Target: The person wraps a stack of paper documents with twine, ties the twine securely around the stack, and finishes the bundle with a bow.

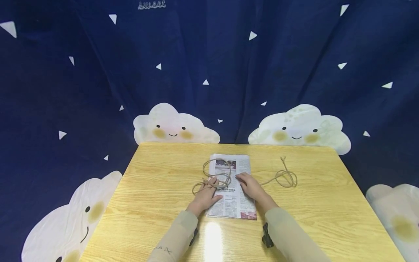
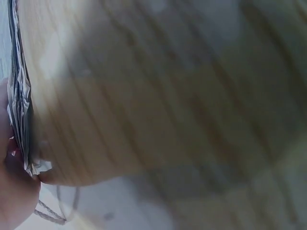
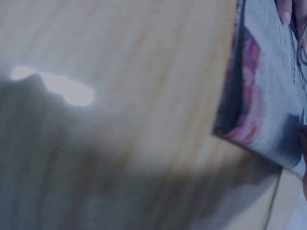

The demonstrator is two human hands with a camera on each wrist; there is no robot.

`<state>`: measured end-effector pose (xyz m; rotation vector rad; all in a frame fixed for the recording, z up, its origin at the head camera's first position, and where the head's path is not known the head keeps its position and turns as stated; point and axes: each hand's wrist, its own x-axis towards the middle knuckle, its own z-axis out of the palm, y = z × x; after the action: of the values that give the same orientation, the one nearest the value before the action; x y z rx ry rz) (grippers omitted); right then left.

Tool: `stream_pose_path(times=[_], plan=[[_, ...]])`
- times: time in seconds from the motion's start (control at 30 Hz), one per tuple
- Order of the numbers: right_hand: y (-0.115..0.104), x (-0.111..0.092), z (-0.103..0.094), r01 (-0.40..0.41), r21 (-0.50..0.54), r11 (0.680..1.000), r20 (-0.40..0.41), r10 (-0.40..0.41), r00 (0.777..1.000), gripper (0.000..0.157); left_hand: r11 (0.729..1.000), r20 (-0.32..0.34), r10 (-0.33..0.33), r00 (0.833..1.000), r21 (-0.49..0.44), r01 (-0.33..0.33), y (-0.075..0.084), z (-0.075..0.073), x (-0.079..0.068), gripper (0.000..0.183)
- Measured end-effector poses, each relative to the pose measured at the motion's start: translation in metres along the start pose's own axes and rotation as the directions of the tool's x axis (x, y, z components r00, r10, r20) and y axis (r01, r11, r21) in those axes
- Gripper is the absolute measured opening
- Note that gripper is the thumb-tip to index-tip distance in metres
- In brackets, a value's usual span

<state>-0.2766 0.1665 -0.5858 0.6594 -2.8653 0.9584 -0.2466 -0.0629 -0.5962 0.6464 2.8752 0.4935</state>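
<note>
Head view shows a folded grey-and-white printed newspaper bundle (image 1: 230, 205) on a yellow wood-grain table (image 1: 157, 174). The left hand (image 1: 204, 196), thumb spread, touches thin tan twisted cord (image 1: 230, 170) looped over it; the right hand (image 1: 252, 185) rests loosely, pinching nothing visible. Arranging cord seems underway; next calls for steadying the paper while gripping 1 strand.

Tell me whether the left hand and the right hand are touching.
Apart. The head view shows it: a bare stretch of newspaper lies between the left hand and the right hand.
</note>
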Motion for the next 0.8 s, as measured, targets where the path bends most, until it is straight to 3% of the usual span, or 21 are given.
stream_pose_path(times=[0.13, 0.4, 0.53, 0.67, 0.8], plan=[[-0.003, 0.010, 0.002, 0.053, -0.038, 0.998, 0.103, -0.049, 0.993, 0.040, 1.000, -0.010, 0.003, 1.000, 0.004, -0.003, 0.001, -0.001, 0.000, 0.070], [-0.007, 0.016, 0.001, 0.072, -0.140, 0.988, 0.231, -0.038, 0.972, 0.039, 1.000, 0.000, -0.016, 1.000, -0.004, 0.016, 0.001, 0.001, -0.001, 0.069], [-0.007, 0.017, 0.000, 0.115, -0.176, 0.978, 0.185, -0.082, 0.979, 0.031, 1.000, -0.007, -0.006, 1.000, -0.004, 0.006, 0.001, 0.001, -0.001, 0.070], [-0.004, 0.015, 0.000, 0.165, -0.204, 0.965, 0.127, -0.141, 0.982, 0.008, 1.000, -0.015, 0.004, 1.000, -0.009, -0.004, 0.001, 0.000, -0.001, 0.070], [0.003, 0.011, 0.001, 0.147, -0.241, 0.959, 0.073, -0.133, 0.988, 0.016, 1.000, -0.023, 0.001, 1.000, -0.011, -0.002, 0.002, 0.000, -0.001, 0.069]])
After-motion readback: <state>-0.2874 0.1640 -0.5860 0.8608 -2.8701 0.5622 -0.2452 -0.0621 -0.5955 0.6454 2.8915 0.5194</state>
